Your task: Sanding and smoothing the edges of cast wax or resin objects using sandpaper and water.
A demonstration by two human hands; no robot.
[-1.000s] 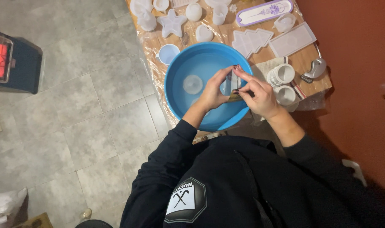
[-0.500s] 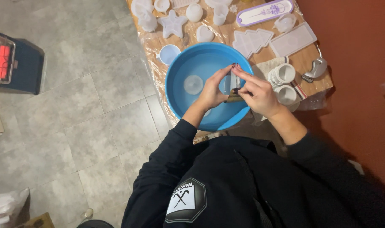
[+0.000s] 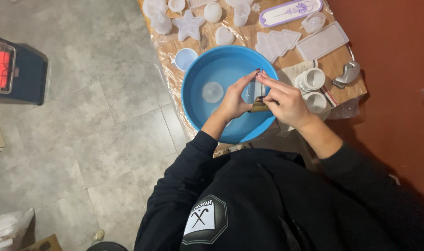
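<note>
Grey floor tiles filled the left half of the frame, and at the left edge a dark heater glowed red. Up top, a small table wrapped in crinkled clear plastic carried the whole spread, against a rust-red wall on the right.

Centre of the frame, a big blue basin sat at the near edge of the table, with a round translucent mould lying inside it. And over the basin, both hands were at work! The left hand was curled, fingers and thumb closed on a small clear piece held above the basin's right side. The right hand met it from the other side, fingertips pinched on the same piece, with a scrap of brown material tucked beneath them. What exactly the piece was, I couldn't tell.

Around the basin lay white moulds: a star, a heart, a tree shape, a flat rectangle, and a long oval one with purple edging. A small pale-blue cup stood just beside the basin's upper left rim. Two white cups stood right of the hands, near a grey metal tool.
</note>
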